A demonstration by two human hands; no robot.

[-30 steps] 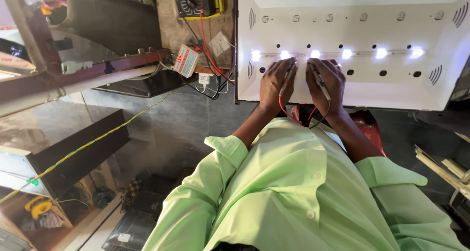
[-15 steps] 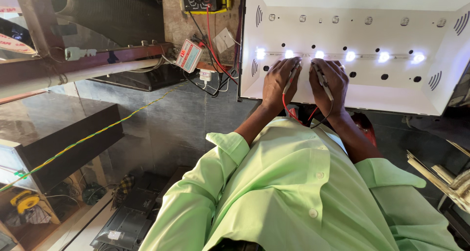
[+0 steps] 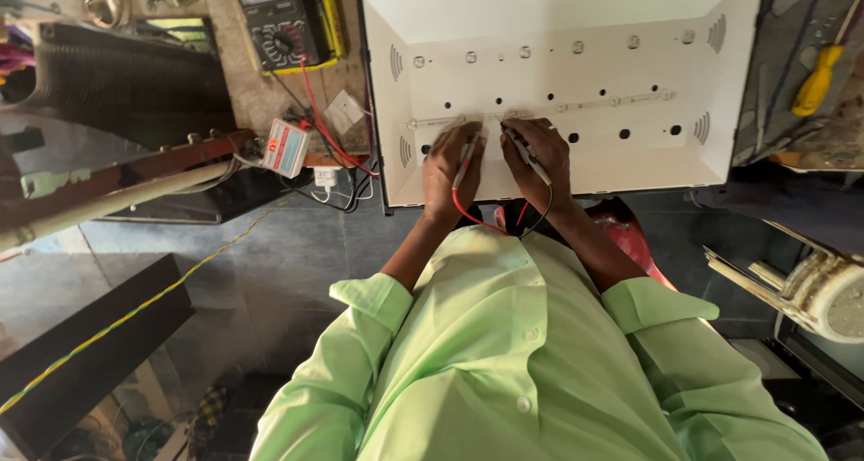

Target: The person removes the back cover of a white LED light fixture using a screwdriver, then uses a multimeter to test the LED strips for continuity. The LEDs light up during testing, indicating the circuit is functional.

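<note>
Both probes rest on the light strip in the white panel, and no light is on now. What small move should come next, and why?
Probably slide the probe tips along the strip to its next contacts. The left hand holds the red-wired probe, the right hand the black-wired probe, both at the strip's left part, and every light is dark.

The counter (image 3: 243,74) is worn, scuffed wood. On it lies a large white panel tray (image 3: 558,169) with sloped walls, taking up most of the surface. Just left of the tray rests a multimeter (image 3: 274,16) with a yellow edge. Near the counter's front edge sits a small white box (image 3: 286,148). At the far right lies a yellow-handled screwdriver (image 3: 817,79).
</note>
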